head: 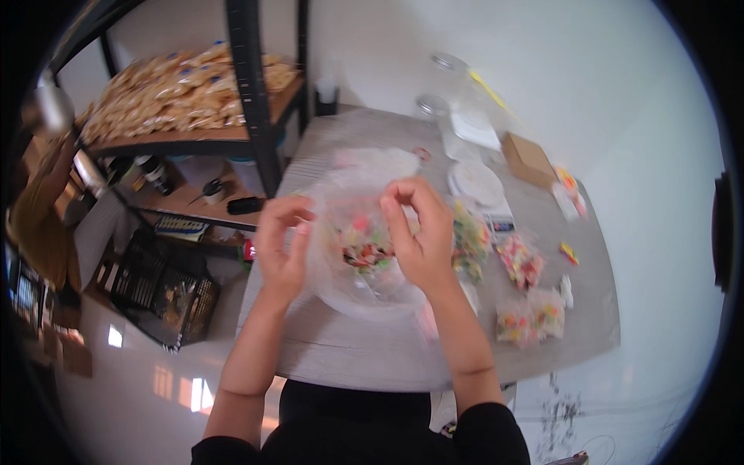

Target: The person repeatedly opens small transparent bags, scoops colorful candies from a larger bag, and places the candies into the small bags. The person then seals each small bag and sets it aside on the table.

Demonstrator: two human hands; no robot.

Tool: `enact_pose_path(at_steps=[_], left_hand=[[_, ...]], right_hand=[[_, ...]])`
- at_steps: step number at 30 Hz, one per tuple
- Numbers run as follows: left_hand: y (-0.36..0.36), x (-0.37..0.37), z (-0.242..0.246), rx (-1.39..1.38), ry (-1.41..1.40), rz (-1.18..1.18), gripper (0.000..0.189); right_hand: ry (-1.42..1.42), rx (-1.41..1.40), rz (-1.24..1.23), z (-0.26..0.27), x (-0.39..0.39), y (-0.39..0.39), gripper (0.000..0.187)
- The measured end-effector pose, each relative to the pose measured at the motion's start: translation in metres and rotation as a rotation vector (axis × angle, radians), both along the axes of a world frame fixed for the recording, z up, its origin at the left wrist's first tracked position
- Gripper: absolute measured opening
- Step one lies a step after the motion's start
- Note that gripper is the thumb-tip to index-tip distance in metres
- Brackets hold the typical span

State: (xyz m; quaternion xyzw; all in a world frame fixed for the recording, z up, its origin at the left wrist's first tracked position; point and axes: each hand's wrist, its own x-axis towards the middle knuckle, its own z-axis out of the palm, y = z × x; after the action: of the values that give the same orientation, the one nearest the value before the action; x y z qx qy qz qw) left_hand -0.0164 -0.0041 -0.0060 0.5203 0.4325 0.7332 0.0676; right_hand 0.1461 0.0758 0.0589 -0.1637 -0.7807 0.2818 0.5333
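Before me on the grey table stands a translucent plastic bowl (pixel 372 311) with small colourful wrapped sweets (pixel 369 256) in it. Over the bowl, a clear plastic bag (pixel 354 204) with a pinkish strip stretches between my hands, blurred by motion. My left hand (pixel 282 250) pinches the bag's left side by thumb and fingers. At its right side, my right hand (pixel 424 238) pinches it between thumb and forefinger. Blur hides whether anything is inside the bag. Just right of my right hand lies a clear bag of yellow and green sweets (pixel 469 238).
A white kitchen scale (pixel 479 186) and a cardboard box (pixel 529 160) stand at the back right. Filled sweet bags (pixel 530 317) lie on the right. Glass jars (pixel 447 81) stand by the wall. Left are a black-framed shelf (pixel 253 93), a black crate (pixel 163 290) and another person (pixel 46 215).
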Motion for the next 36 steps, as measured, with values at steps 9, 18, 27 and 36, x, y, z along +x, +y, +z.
enact_pose_path(at_steps=[9, 18, 27, 36], left_hand=[[0.007, -0.002, -0.005, 0.122, 0.056, -0.010, 0.023], [-0.044, 0.057, 0.049, 0.003, -0.039, -0.800, 0.027], [-0.086, 0.112, 0.094, 0.183, -0.280, -1.860, 0.040], [-0.099, 0.122, 0.112, 0.044, -0.267, -2.101, 0.026]], right_hand=[[0.218, -0.303, -0.301, 0.007, 0.113, 0.009, 0.011], [0.115, -0.320, -0.868, -0.024, 0.313, -0.006, 0.012], [0.001, -0.391, -0.903, -0.057, 0.350, -0.003, 0.017], [-0.003, -0.418, -0.945, -0.057, 0.360, 0.007, 0.016]])
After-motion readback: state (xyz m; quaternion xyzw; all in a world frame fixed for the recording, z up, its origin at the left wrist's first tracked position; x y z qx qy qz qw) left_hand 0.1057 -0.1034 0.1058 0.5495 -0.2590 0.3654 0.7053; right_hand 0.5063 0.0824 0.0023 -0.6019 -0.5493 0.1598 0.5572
